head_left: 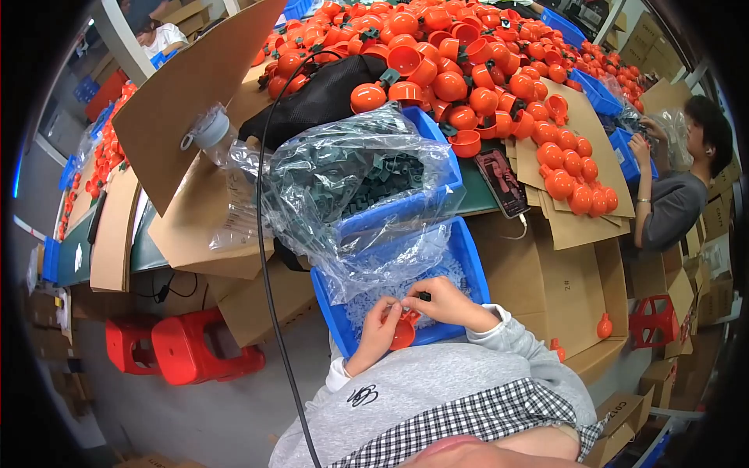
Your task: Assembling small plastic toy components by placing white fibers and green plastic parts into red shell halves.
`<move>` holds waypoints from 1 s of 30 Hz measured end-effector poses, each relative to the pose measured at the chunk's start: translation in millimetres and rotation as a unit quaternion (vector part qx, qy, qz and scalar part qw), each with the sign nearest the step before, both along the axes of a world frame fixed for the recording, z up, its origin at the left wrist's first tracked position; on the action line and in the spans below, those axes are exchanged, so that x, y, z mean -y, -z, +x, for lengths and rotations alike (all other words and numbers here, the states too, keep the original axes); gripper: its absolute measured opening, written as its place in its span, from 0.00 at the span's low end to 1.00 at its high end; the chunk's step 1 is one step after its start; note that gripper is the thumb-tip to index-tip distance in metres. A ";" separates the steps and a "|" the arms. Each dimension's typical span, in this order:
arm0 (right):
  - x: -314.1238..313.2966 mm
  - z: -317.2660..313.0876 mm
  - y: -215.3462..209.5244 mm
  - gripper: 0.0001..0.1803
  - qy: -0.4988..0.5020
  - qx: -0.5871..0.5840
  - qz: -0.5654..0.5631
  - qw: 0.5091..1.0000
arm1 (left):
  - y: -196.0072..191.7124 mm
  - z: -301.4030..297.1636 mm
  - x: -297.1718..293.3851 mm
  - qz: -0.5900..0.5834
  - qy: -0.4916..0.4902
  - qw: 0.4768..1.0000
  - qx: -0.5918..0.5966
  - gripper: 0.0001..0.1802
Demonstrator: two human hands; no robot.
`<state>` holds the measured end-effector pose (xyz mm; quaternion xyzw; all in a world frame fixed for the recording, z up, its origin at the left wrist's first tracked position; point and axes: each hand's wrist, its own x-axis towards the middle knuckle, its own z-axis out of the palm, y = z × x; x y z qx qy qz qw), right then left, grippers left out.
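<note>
Orange cup: between both hands, above the blue bin; its long axis seems to run from bowl up to fingertips.
Left hand: nearer, fingers pinching the cup's side.
Right hand: fingers curled around a small dark piece.

Here the left hand covers part of an orange cup, while the right hand hides most of a dark piece, its shape impossible to make out! Pale bits in the lower blue bin, too tiny to tell apart. Crinkled clear plastic veils many green parts. And up top, the orange heap runs right off the upper edge!
</note>
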<state>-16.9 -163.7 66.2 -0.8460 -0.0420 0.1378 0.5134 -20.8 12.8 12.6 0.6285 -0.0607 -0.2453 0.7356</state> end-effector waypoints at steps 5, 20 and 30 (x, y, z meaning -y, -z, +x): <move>1.6 0.0 8.9 0.10 0.007 0.027 0.010 1.000 | 8.9 1.2 -3.0 0.003 0.024 0.999 0.022 0.14; 0.3 -1.7 14.4 0.10 0.047 -0.099 0.099 0.989 | -2.0 -0.9 2.0 -0.023 -0.021 0.999 -0.016 0.13; -1.5 -2.2 23.9 0.10 0.055 -0.097 0.132 0.985 | 9.6 4.2 -6.3 0.027 0.025 0.999 0.007 0.11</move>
